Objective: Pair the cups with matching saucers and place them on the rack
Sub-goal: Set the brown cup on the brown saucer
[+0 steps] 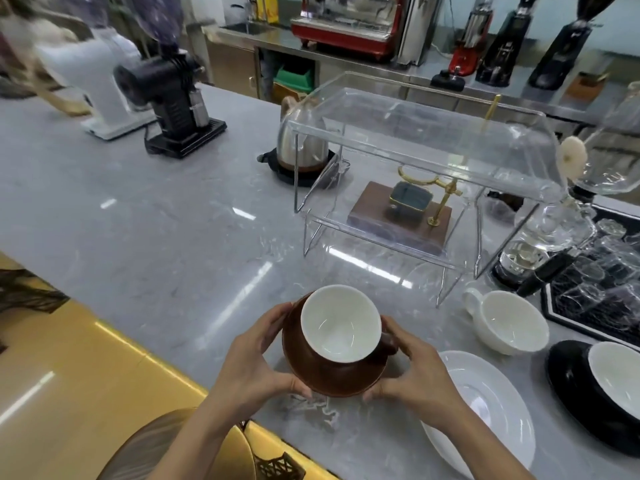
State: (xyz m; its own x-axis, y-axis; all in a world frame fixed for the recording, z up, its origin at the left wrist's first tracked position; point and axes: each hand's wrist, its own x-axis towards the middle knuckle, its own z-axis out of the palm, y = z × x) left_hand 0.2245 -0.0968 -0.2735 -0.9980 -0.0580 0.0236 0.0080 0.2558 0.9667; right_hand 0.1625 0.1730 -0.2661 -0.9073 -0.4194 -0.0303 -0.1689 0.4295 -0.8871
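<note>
A brown cup [341,323] with a white inside sits on a brown saucer [332,379], both lifted just above the counter and tilted toward me. My left hand [256,358] grips the saucer's left rim and my right hand [415,368] grips its right rim. A white cup [509,322] stands alone on the counter to the right. Below it lies an empty white saucer [485,407]. At the far right a black cup [616,379] rests on a black saucer [571,386]. The clear acrylic rack [415,157] stands behind the cups.
Under the rack sits a wooden base with a brass stand [401,213]. A kettle [301,143] and two grinders [173,88] stand at the back left. A glass siphon [561,216] and a black mat with glasses [602,285] are at the right. The counter's gold edge [166,362] runs near me.
</note>
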